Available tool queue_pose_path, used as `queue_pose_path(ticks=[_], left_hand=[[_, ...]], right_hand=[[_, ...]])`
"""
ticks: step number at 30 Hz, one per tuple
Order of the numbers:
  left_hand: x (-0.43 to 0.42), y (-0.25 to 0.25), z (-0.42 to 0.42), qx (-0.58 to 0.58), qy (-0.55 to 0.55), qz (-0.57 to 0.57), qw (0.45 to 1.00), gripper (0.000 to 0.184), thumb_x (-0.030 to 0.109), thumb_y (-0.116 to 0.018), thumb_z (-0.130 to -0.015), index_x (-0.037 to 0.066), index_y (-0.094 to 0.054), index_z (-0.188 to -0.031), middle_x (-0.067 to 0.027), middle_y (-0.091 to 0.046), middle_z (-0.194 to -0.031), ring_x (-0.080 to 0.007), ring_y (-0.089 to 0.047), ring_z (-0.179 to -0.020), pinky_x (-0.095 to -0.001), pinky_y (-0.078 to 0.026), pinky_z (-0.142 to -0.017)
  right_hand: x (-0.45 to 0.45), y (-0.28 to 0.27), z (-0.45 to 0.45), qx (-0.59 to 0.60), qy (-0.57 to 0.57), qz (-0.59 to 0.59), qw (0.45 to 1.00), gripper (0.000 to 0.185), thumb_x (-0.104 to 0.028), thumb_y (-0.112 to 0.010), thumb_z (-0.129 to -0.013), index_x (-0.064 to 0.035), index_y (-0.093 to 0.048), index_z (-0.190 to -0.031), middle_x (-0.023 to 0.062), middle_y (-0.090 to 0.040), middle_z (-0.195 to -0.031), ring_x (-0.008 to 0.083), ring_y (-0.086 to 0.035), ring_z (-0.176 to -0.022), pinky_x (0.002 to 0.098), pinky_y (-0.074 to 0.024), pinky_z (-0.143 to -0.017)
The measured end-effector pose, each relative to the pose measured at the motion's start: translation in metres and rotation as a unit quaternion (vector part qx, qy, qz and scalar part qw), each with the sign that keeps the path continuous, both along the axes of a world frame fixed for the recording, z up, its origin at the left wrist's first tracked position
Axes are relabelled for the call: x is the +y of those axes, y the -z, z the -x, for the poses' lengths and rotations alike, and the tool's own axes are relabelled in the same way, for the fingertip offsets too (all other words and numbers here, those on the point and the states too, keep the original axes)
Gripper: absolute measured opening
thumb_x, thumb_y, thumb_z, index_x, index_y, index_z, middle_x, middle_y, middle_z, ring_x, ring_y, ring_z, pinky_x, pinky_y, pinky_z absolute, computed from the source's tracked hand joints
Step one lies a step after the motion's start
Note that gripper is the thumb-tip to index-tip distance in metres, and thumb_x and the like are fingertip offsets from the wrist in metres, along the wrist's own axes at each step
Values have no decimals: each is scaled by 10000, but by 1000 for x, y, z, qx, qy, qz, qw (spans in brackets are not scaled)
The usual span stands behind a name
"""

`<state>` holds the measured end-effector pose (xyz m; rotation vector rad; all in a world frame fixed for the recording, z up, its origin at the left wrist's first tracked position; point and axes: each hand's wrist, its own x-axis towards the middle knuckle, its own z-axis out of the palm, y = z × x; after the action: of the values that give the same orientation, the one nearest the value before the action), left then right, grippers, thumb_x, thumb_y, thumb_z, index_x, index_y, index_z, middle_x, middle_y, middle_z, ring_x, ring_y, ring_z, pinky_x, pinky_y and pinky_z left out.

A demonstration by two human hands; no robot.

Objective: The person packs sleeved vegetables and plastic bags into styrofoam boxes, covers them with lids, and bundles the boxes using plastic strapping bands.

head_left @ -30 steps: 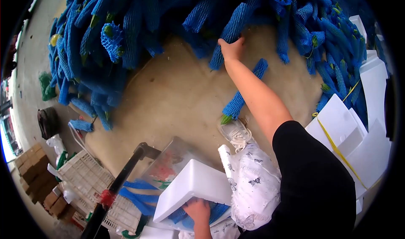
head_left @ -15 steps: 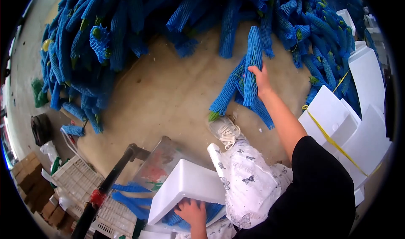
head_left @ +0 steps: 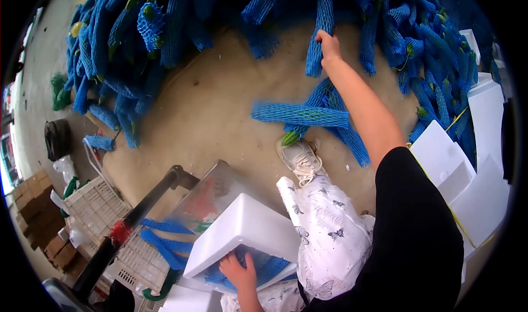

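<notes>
My right hand (head_left: 330, 48) is closed around a long vegetable in a blue foam net (head_left: 320, 17) at the near edge of the pile. Below my forearm lies another netted vegetable (head_left: 300, 114), slightly blurred, across several others on the floor sheet; a green tip (head_left: 289, 138) pokes out there. My left hand (head_left: 239, 271) reaches into the opening of a tilted white foam box (head_left: 250, 218), thumb and fingers apart. Blue netted pieces (head_left: 272, 269) lie inside the box beside it. What the left fingertips touch is partly hidden.
A large pile of blue-netted vegetables (head_left: 104, 42) curves around the far side. White foam boxes (head_left: 440, 152) with yellow strapping stand at right. At lower left are a black metal bar (head_left: 146, 204), a clear bin (head_left: 212, 193), plastic crates (head_left: 93, 202) and cardboard boxes (head_left: 36, 199).
My right hand has let go of one netted vegetable, which now lies crosswise, and has moved up to grasp another at the pile. My left hand stays in the box.
</notes>
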<state>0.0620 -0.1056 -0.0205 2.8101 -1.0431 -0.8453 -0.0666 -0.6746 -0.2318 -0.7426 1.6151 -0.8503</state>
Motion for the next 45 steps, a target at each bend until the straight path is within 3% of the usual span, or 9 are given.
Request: queue_pose_path(ticks=[4,10,14,17,18,22,34,40,45], left_hand=[[-4,-11,15,-45,-38,70,996,482,210,-682,-714,21,-547,-1137,-203,-495,-1169,-410,-445,-1115,-482,-330,-969],[38,16,3,-157,-77,94,980,390,268,-637,-780,49,-581,-1098,-138,-571,-1037,-345,-507,-990,-443,-363,-909],[43,17,21,-189,-117,161,962,436,373,-659,-773,74,-585,-1083,-93,-600,-1040,-287,-514,-1061,-423,-341,-961],[50,20,21,-223,-91,212,947,441,405,-637,-808,58,-599,-1077,-111,-617,-1030,-289,-532,-1043,-413,-356,-941],[53,20,25,-226,-105,219,943,441,405,-637,-808,58,-599,-1077,-111,-617,-1030,-289,-532,-1043,-413,-356,-941],[63,16,34,-195,-141,187,952,441,428,-633,-814,58,-619,-1054,-140,-631,-1007,-292,-551,-1025,-416,-369,-910],[80,17,47,-148,-163,382,898,304,227,-714,-752,40,-644,-981,-119,-628,-1014,-294,-575,-984,-447,-394,-954],[132,-58,64,-247,-239,356,869,160,158,-656,-784,93,-687,-927,-77,-620,-1120,-265,-581,-989,-427,-408,-930],[163,-83,75,-355,-259,346,829,186,177,-622,-793,81,-674,-943,-81,-573,-1010,-280,-487,-926,-405,-359,-867]], right_hand=[[127,-86,45,-290,-140,-18,947,325,-131,-660,-748,-26,-556,-1037,72,-618,-893,163,-587,-776,291,-473,-710],[219,-173,27,-188,-402,115,889,438,-52,-705,-746,-13,-555,-1156,57,-632,-963,131,-598,-879,270,-478,-801],[286,-273,-44,-234,-653,291,659,675,-92,-745,-778,-110,-405,-1361,100,-561,-1178,169,-568,-1014,306,-461,-899],[368,-324,-99,-224,-753,426,449,846,-122,-712,-788,-195,-212,-1466,144,-493,-1287,358,-557,-1093,405,-470,-917],[395,-327,-112,-206,-818,382,377,848,-149,-724,-774,-101,-228,-1461,166,-355,-1427,377,-471,-1182,407,-403,-1002],[478,-256,-140,-185,-803,515,237,652,-156,-618,-856,-146,-319,-1435,123,-505,-1192,321,-538,-1049,386,-468,-870],[485,-212,-102,178,-717,621,262,596,-201,-686,-764,-190,-496,-1329,61,-531,-1146,239,-502,-1099,378,-394,-920],[481,-254,-87,99,-784,514,335,726,-189,-717,-745,-135,-391,-1391,160,-500,-1138,318,-504,-1045,411,-398,-901],[494,-338,-15,-143,-848,474,192,458,-186,-590,-824,-151,-514,-1274,14,-551,-909,172,-584,-819,286,-449,-731]])
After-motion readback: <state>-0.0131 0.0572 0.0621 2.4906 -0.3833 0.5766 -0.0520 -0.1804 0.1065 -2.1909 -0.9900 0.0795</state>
